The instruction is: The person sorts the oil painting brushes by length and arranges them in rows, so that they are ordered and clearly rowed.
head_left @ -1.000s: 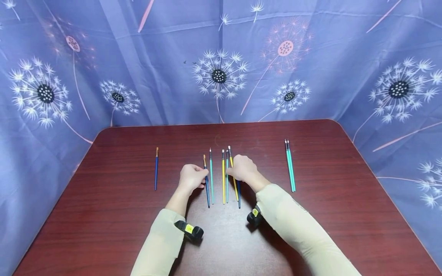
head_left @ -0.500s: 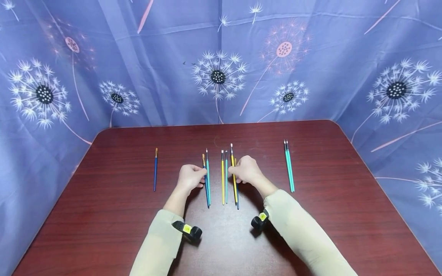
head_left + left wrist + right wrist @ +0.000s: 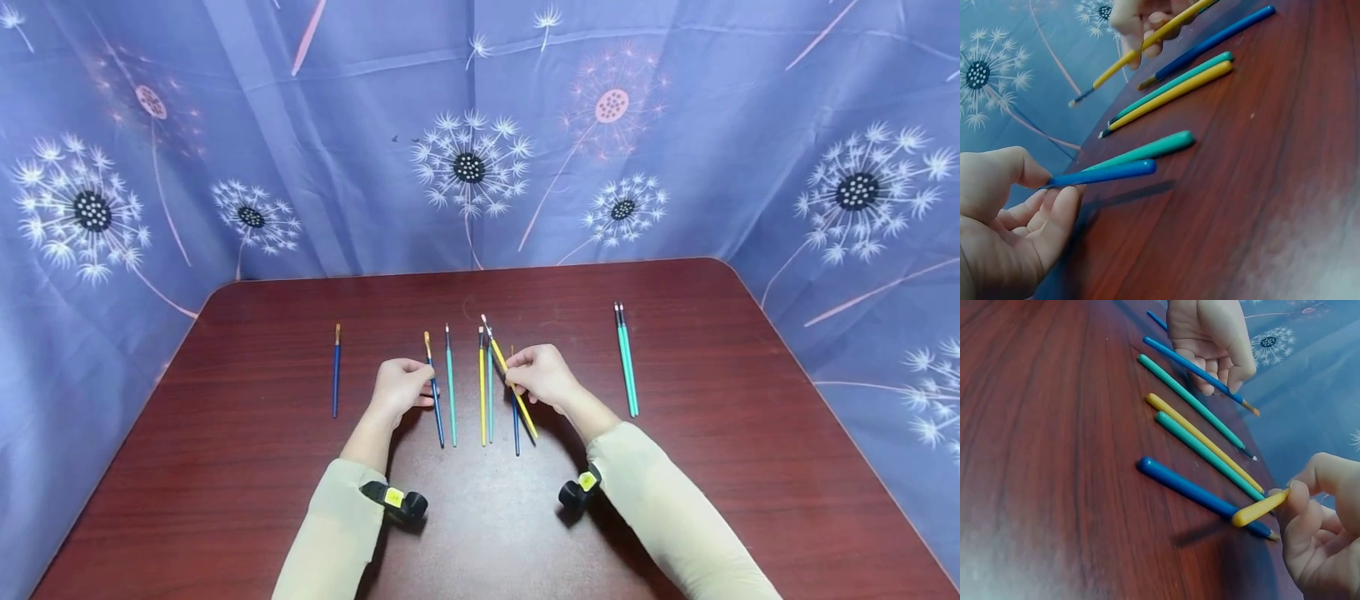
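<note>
My left hand (image 3: pixel 400 390) pinches a blue paintbrush (image 3: pixel 437 417) between thumb and fingers. In the left wrist view this blue brush is lifted, its shadow lying apart on the table. A yellow paintbrush (image 3: pixel 1260 509) is pinched in my right hand (image 3: pixel 546 377), raised and tilted, its bristles toward the back left. Below it lies another blue paintbrush (image 3: pixel 1185 489), partly covered in the head view. Between the hands lie a teal paintbrush (image 3: pixel 452 400), then a second yellow paintbrush (image 3: pixel 482 400) beside a second teal paintbrush (image 3: pixel 491 412), whose top the raised yellow brush crosses.
A single blue paintbrush (image 3: pixel 336 375) lies on the left of the reddish wooden table (image 3: pixel 225 467). Two teal paintbrushes (image 3: pixel 627 367) lie side by side on the right. A dandelion-patterned blue curtain (image 3: pixel 360 192) stands behind the table's far edge.
My left hand has moved slightly left with its blue brush, away from the teal one beside it. The right hand has shifted a little right and tilted the yellow brush away from the blue one.
</note>
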`<control>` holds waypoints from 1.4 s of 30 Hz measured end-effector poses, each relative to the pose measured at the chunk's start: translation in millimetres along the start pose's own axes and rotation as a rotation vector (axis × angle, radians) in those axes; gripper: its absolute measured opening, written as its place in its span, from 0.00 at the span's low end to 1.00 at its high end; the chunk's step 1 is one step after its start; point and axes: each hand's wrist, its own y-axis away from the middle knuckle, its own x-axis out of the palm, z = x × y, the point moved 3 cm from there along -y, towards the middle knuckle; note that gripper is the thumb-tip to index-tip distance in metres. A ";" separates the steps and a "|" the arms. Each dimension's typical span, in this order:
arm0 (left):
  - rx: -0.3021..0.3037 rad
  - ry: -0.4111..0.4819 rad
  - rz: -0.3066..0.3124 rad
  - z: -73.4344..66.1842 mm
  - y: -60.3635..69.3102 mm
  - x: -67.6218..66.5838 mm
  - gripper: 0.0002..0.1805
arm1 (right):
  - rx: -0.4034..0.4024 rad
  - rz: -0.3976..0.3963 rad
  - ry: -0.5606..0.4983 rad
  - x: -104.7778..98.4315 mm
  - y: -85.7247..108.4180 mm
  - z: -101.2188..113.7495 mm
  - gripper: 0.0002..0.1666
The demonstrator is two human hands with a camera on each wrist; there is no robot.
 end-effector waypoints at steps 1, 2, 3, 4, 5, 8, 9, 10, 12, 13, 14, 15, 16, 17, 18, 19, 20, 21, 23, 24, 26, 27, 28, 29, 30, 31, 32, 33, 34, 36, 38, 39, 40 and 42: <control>0.000 0.000 -0.005 -0.2 0.1 -2.4 0.14 | -0.004 -0.005 -0.005 -1.3 0.8 0.0 0.14; 0.000 -0.001 -0.011 -0.7 0.3 -4.8 0.14 | -0.006 -0.012 -0.009 -2.9 1.6 0.0 0.14; -0.001 -0.008 -0.016 -1.4 0.8 -7.2 0.14 | -0.008 -0.018 -0.013 -4.6 2.2 -0.3 0.15; -0.001 -0.015 -0.022 -1.8 0.8 -9.9 0.14 | -0.011 -0.020 -0.016 -6.3 2.4 -1.0 0.15; -0.003 -0.023 -0.030 -2.4 0.9 -12.4 0.14 | -0.014 -0.023 -0.014 -8.1 2.9 -1.5 0.16; -0.013 -0.049 -0.061 -4.2 1.0 -19.9 0.14 | -0.015 -0.035 -0.020 -13.4 3.3 -4.0 0.15; -0.016 -0.060 -0.072 -4.6 1.0 -22.5 0.14 | -0.017 -0.035 -0.020 -15.0 3.3 -5.0 0.15; -0.017 -0.068 -0.086 -4.9 0.8 -25.2 0.14 | -0.019 -0.037 -0.021 -16.7 3.3 -5.9 0.15; -0.022 -0.086 -0.114 -4.9 0.1 -30.5 0.14 | -0.010 -0.049 -0.028 -19.8 3.8 -7.7 0.14; -0.021 -0.098 -0.127 -4.7 -0.3 -33.2 0.13 | -0.008 -0.051 -0.025 -21.5 4.3 -8.3 0.15; -0.017 -0.108 -0.140 -4.7 -0.5 -36.1 0.13 | -0.007 -0.054 -0.022 -23.1 4.9 -9.2 0.15; -0.012 -0.120 -0.153 -4.4 -1.1 -39.1 0.13 | -0.007 -0.057 -0.017 -24.8 5.2 -10.2 0.15; -0.007 -0.136 -0.166 -3.9 -1.6 -42.4 0.13 | -0.005 -0.061 -0.015 -26.6 5.6 -11.1 0.15; 0.000 -0.151 -0.176 -4.0 -2.1 -45.6 0.12 | 0.000 -0.065 -0.013 -28.2 6.1 -11.8 0.15; 0.009 -0.168 -0.189 -4.3 -2.5 -48.9 0.12 | 0.000 -0.065 -0.011 -29.7 6.3 -12.4 0.15; 0.018 -0.188 -0.203 -4.9 -2.5 -52.3 0.12 | 0.000 -0.064 -0.012 -31.1 6.6 -13.0 0.15; 0.028 -0.208 -0.217 -5.7 -2.7 -55.9 0.12 | 0.003 -0.063 -0.015 -32.5 6.8 -13.7 0.15; 0.034 -0.230 -0.230 -6.4 -3.0 -59.4 0.13 | 0.008 -0.061 -0.016 -33.9 6.7 -14.4 0.15; 0.046 -0.275 -0.259 -8.8 -2.8 -66.6 0.13 | 0.021 -0.058 -0.024 -36.3 7.4 -15.6 0.15; 0.048 -0.301 -0.275 -9.7 -2.7 -70.2 0.13 | 0.027 -0.056 -0.028 -37.4 7.8 -16.3 0.15; 0.051 -0.342 -0.304 -11.4 -2.3 -77.7 0.13 | 0.046 -0.057 -0.029 -40.1 8.9 -18.0 0.15; 0.050 -0.359 -0.316 -11.8 -2.1 -81.6 0.13 | 0.054 -0.058 -0.027 -41.5 9.6 -18.9 0.15; 0.052 -0.377 -0.330 -12.8 -1.6 -85.5 0.13 | 0.064 -0.061 -0.027 -42.8 10.2 -19.4 0.15; 0.051 -0.398 -0.348 -13.3 -1.3 -89.6 0.13 | 0.071 -0.065 -0.025 -44.1 10.7 -19.9 0.15; 0.053 -0.418 -0.363 -13.6 -0.9 -93.6 0.13 | 0.079 -0.069 -0.024 -45.3 11.1 -20.5 0.15; 0.059 -0.444 -0.384 -14.0 -0.5 -97.9 0.13 | 0.086 -0.073 -0.019 -46.3 11.4 -21.1 0.16; 0.064 -0.471 -0.402 -14.4 -0.1 -101.9 0.13 | 0.092 -0.077 -0.016 -47.3 11.6 -21.8 0.16; 0.068 -0.497 -0.418 -14.4 0.3 -105.9 0.13 | 0.097 -0.082 -0.015 -48.2 11.7 -22.3 0.16; 0.070 -0.520 -0.430 -14.3 0.7 -109.9 0.13 | 0.104 -0.088 -0.015 -48.8 11.6 -22.5 0.15; 0.072 -0.559 -0.448 -13.8 1.1 -117.1 0.14 | 0.108 -0.097 -0.005 -50.5 11.0 -23.2 0.16; 0.065 -0.578 -0.451 -12.4 0.9 -123.1 0.14 | 0.115 -0.117 0.008 -52.9 10.8 -24.0 0.15; 0.059 -0.582 -0.450 -11.6 0.5 -125.7 0.14 | 0.115 -0.125 0.021 -54.3 10.8 -24.5 0.15; 0.054 -0.586 -0.449 -10.9 0.0 -128.1 0.14 | 0.116 -0.137 0.039 -55.9 10.8 -25.1 0.15; 0.042 -0.594 -0.451 -9.5 -1.4 -132.4 0.15 | 0.122 -0.166 0.081 -59.4 11.0 -26.6 0.15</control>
